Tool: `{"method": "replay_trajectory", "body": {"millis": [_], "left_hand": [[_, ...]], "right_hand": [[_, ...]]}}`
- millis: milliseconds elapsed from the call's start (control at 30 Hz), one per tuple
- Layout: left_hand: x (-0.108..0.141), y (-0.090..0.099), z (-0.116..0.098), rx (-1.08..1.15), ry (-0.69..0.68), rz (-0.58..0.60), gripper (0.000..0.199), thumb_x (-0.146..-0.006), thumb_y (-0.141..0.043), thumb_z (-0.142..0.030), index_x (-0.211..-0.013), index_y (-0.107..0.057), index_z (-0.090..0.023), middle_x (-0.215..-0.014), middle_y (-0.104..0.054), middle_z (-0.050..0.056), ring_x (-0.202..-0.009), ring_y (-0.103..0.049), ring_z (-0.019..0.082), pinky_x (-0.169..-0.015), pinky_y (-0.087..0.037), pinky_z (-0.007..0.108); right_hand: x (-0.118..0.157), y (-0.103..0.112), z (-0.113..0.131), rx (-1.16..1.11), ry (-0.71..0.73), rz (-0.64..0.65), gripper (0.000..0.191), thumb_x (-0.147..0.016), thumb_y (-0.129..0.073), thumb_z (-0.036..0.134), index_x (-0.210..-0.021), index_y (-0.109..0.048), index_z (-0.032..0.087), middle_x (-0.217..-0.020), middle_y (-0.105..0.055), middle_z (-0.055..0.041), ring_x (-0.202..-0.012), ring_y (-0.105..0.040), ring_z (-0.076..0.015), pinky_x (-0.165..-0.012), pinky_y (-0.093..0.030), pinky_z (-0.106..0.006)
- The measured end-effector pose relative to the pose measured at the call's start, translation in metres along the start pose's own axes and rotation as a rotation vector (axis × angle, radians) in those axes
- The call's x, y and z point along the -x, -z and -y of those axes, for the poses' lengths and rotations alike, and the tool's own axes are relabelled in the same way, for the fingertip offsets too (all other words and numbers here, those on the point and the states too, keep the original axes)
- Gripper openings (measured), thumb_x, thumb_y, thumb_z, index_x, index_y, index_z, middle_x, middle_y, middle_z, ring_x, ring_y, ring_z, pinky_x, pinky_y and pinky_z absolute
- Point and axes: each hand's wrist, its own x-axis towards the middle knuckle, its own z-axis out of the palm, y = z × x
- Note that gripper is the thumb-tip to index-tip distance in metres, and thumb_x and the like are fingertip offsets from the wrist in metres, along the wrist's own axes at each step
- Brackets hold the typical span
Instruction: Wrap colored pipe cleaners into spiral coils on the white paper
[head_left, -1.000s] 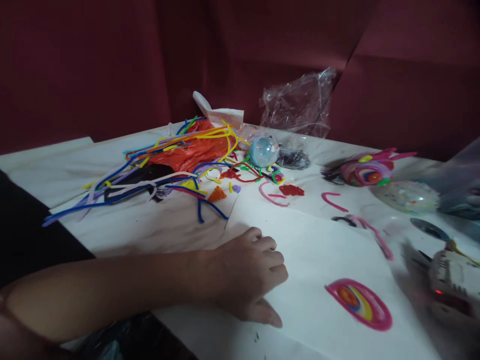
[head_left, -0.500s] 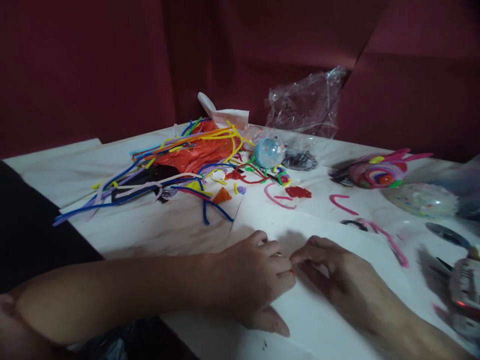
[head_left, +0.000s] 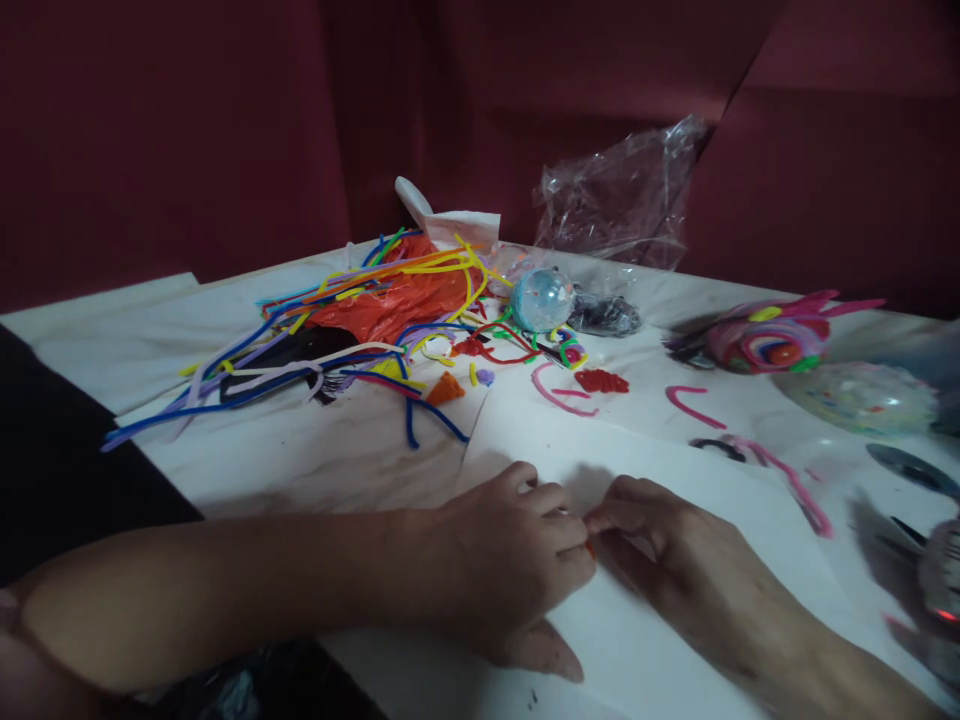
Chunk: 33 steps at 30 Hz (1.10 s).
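Colored pipe cleaners (head_left: 217, 409), many, heaped at left, some lying across crumpled red plastic (head_left: 397, 304). Left hand (head_left: 499, 565): back toward the viewer, over a white paper sheet (head_left: 529, 437); fingers curled, thumb extended; grip hidden, so its hold cannot be told. Transparent ball (head_left: 546, 300), bluish, beyond the sheet. Orange piece (head_left: 591, 551), small, mostly hidden, showing at the left hand's fingertips, between the two hands. Right hand (head_left: 675, 555): over the same sheet, thumb and forefinger narrowly spaced, tips beside the left fingers; whether they grip the orange piece cannot be told. Pink-wrapped object (head_left: 731, 342), farther right, near a second clear ball (head_left: 862, 395), speckled.
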Motion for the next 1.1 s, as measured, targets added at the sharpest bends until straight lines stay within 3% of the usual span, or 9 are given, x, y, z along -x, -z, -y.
{"method": "replay_trajectory", "body": {"millis": [400, 667, 900, 1100], "left_hand": [[-0.001, 0.000, -0.002, 0.000, 0.011, 0.004, 0.048, -0.079, -0.050, -0.058, -0.088, -0.058, -0.011, -0.086, -0.061, 0.006, -0.080, -0.049, 0.021, -0.070, -0.033, 0.038], [0.001, -0.001, -0.001, 0.004, 0.004, -0.026, 0.048, -0.080, -0.049, -0.059, -0.085, -0.058, -0.011, -0.084, -0.061, 0.006, -0.079, -0.050, 0.021, -0.069, -0.033, 0.037], [0.000, 0.002, -0.003, 0.020, 0.024, 0.022, 0.047, -0.079, -0.052, -0.058, -0.086, -0.059, -0.012, -0.087, -0.063, 0.007, -0.082, -0.050, 0.022, -0.071, -0.033, 0.038], [0.000, 0.001, 0.000, 0.054, 0.047, 0.024, 0.046, -0.077, -0.054, -0.056, -0.086, -0.060, -0.012, -0.086, -0.063, 0.006, -0.083, -0.050, 0.022, -0.072, -0.033, 0.039]], "right_hand": [[-0.004, 0.004, 0.001, 0.018, 0.055, 0.064, 0.029, -0.087, -0.036, 0.019, -0.081, -0.063, 0.028, -0.078, -0.050, 0.0026, -0.070, -0.050, -0.0118, -0.055, -0.037, -0.020], [-0.002, 0.008, 0.007, 0.095, 0.026, 0.126, 0.028, -0.076, -0.056, -0.001, -0.082, -0.063, 0.025, -0.080, -0.049, 0.0042, -0.070, -0.050, -0.0124, -0.056, -0.039, -0.019], [-0.003, 0.004, 0.014, 0.180, 0.010, 0.080, 0.021, -0.065, -0.064, 0.001, -0.074, -0.059, 0.019, -0.076, -0.048, 0.0020, -0.068, -0.051, -0.0166, -0.053, -0.038, -0.022], [-0.003, -0.003, 0.017, 0.206, -0.002, 0.031, 0.014, -0.072, -0.067, 0.012, -0.078, -0.057, 0.018, -0.077, -0.048, 0.0008, -0.066, -0.049, -0.0170, -0.052, -0.036, -0.022]]}}
